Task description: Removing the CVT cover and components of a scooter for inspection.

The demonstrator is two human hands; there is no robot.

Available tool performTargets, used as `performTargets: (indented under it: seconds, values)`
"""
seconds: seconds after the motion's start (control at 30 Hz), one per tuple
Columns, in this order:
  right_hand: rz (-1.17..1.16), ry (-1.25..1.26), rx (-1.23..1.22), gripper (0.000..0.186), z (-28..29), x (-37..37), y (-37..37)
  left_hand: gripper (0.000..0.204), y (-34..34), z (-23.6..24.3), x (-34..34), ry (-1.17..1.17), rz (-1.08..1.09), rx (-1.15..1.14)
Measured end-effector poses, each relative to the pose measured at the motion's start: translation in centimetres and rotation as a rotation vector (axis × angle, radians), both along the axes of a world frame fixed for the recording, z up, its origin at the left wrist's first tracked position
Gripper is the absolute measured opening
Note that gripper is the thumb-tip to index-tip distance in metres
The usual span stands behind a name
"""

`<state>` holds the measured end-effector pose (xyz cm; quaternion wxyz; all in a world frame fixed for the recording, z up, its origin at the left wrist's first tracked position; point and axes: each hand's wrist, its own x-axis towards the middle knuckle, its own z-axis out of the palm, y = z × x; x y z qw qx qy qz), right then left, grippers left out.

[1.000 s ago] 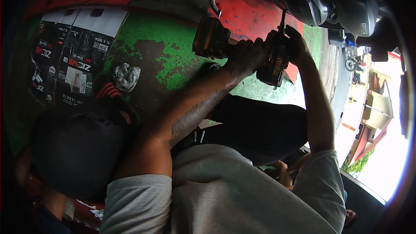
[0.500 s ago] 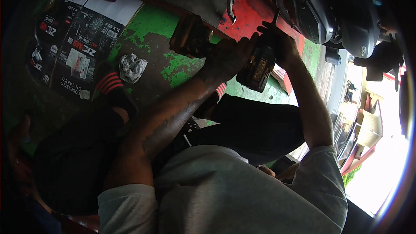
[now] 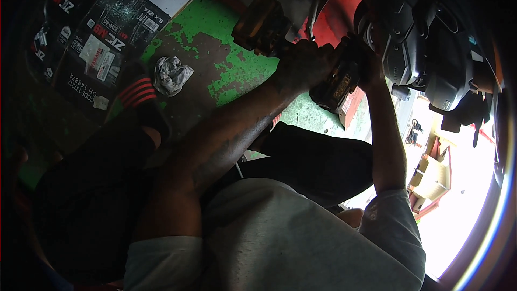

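The dark power tool (image 3: pixel 336 83) sits upper centre of the frame, between the hands. The left hand (image 3: pixel 307 67) is closed around its handle, battery (image 3: pixel 261 24) jutting to the upper left; the right hand (image 3: pixel 372 67) curls against the tool's front — how tightly, I cannot tell. The body's long axis slants toward the upper right, alongside the dark motorcycle bodywork (image 3: pixel 401 59) — the right hand is nearer that.

1 dark power tool (image 3: pixel 336 85), tilted.
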<state>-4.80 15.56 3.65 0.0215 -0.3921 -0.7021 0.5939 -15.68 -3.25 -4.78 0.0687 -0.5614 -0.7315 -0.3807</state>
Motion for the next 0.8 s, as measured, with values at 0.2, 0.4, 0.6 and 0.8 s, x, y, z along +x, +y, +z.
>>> performTargets:
  seconds: [0.2, 0.4, 0.6, 0.8]
  values:
    - [-0.028, 0.117, -0.195, 0.043, -0.2, -0.8, -0.3, 0.057, 0.3, -0.7, -0.6, -0.012, -0.002, 0.061]
    - [0.227, 0.091, -0.017, 0.042, -1.0, 1.3, 3.4, 0.054, 0.5, 0.3, -2.0, -0.076, -0.1, 0.078]
    - [0.168, 0.031, 0.053, 0.044, -0.6, -0.2, 0.3, 0.05, -0.4, 0.7, -2.4, -0.003, -0.069, -0.05]
    - [-0.073, 0.283, -0.421, 0.044, -0.3, -0.2, 0.0, 0.055, -0.1, 0.1, -2.2, 0.095, -0.075, -0.033]
